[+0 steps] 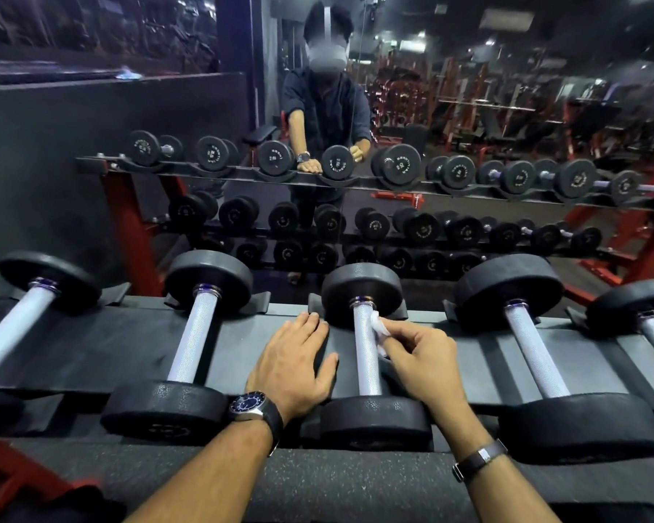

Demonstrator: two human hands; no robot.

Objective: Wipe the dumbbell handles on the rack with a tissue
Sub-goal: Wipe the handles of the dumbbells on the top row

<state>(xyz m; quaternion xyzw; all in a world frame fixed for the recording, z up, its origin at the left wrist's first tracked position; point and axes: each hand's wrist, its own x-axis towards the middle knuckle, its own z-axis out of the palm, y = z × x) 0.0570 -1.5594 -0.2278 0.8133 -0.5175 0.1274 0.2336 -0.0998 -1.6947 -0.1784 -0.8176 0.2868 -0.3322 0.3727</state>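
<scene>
Several black dumbbells with silver knurled handles lie across the top shelf of the rack point(242, 334). The middle dumbbell's handle point(365, 368) runs between my two hands. My right hand point(421, 356) pinches a small white tissue point(379, 326) and presses it against the far right side of that handle, close to the far weight head point(361, 288). Flat on the rack shelf just left of the handle rests my left hand point(299, 362), fingers straight, a watch on its wrist.
Neighbouring dumbbell handles lie to the left point(193, 341) and to the right point(533, 352). A mirror point(469, 126) behind the rack reflects me, the dumbbell tiers and red gym machines. The rack's front edge and a speckled floor lie below my forearms.
</scene>
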